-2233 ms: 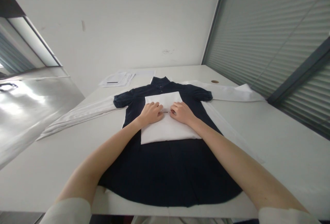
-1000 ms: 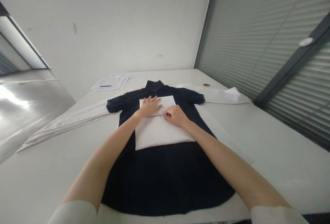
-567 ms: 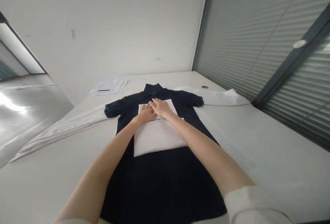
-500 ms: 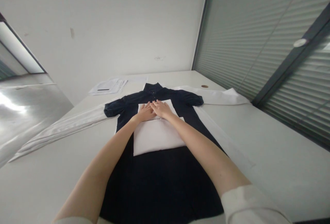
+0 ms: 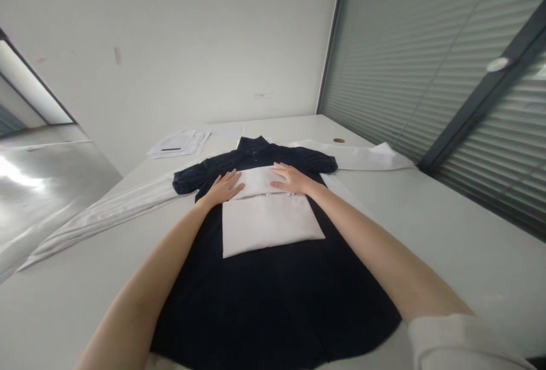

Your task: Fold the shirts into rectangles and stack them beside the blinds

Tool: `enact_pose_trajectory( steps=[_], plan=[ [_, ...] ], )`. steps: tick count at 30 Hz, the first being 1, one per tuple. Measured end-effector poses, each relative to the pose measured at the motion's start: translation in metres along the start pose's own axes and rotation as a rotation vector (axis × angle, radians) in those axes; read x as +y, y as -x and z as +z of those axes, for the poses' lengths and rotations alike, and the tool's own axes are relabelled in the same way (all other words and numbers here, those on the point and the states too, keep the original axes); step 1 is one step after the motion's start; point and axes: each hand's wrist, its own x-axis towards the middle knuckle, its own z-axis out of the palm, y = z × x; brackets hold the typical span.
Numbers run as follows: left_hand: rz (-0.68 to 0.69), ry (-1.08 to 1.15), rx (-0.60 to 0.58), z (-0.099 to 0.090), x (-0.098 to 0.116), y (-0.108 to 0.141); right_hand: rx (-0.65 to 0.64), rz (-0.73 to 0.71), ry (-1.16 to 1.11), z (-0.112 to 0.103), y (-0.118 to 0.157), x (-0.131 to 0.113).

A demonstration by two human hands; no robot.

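A folded white cloth [image 5: 271, 223] lies on the chest of a dark navy short-sleeved shirt [image 5: 273, 296], which is spread flat with its collar away from me. The cloth shows a narrower upper part and a wider lower panel. My left hand [image 5: 222, 188] rests flat at the upper part's left edge, fingers spread. On its right edge my right hand [image 5: 292, 178] lies flat, fingers apart. Under the navy shirt is a white long-sleeved garment, its left sleeve [image 5: 106, 211] and right sleeve [image 5: 362, 157] stretched out to the sides.
Everything lies on a white table [image 5: 435, 216]. Papers [image 5: 179, 144] with a dark pen [image 5: 170, 149] on them are at the back left. A round hole [image 5: 339, 140] is at the back right. A wall stands behind, and blinds [image 5: 426, 74] border the right side.
My hands have moved apart from the middle of the cloth, the left to its left edge and the right to its right edge. More of the cloth shows between them.
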Motion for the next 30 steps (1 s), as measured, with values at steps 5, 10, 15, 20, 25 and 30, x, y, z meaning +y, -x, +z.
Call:
enact_pose_trajectory(
  steps=[5, 10, 15, 20, 25, 30],
  plan=[
    [0.117, 0.025, 0.155, -0.015, 0.006, -0.001, 0.007, -0.212, 0.146, -0.014, 0.031, 0.002],
    [0.439, 0.076, 0.293, -0.029, 0.043, 0.001, 0.1, -0.092, 0.239, -0.016, 0.05, -0.018],
    [0.788, 0.003, 0.221, -0.026, 0.1, 0.004, 0.075, 0.227, 0.148, -0.021, 0.06, -0.022],
    [0.795, -0.258, 0.217, -0.024, 0.127, 0.002, -0.038, 0.404, -0.099, -0.024, 0.072, -0.009],
    [0.702, -0.354, 0.208, -0.023, 0.138, -0.006, 0.018, 0.42, -0.2, -0.026, 0.076, -0.007],
    [0.606, -0.357, 0.187, -0.02, 0.146, -0.007, 0.021, 0.407, -0.271, -0.025, 0.076, -0.003]
  ],
)
